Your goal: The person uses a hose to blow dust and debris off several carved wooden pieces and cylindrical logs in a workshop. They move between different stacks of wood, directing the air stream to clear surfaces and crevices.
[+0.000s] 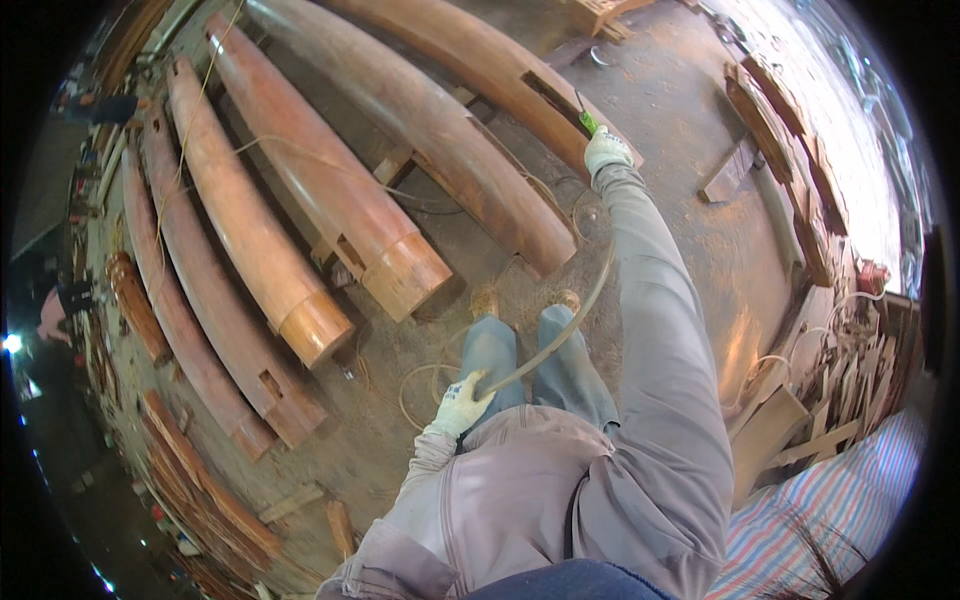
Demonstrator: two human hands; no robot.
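Note:
My right hand [608,150], in a pale work glove, reaches far forward and is closed around a green air blow gun [587,121]. The gun's thin nozzle points over a long slot [556,98] cut in a brown, rounded wooden column [470,50]. My left hand [463,405], gloved too, is in front of my left thigh and closed on a pale flexible hose [560,342]. From there the hose curves up to my right forearm, which hides where it runs on.
Several more smooth columns [325,165] with cut mortises lie side by side to the left, some on wooden blocks [395,163]. Rough beams [790,150] and scrap wood [835,405] are at right, beside a striped sheet [830,510]. Loops of hose [408,392] lie near my feet.

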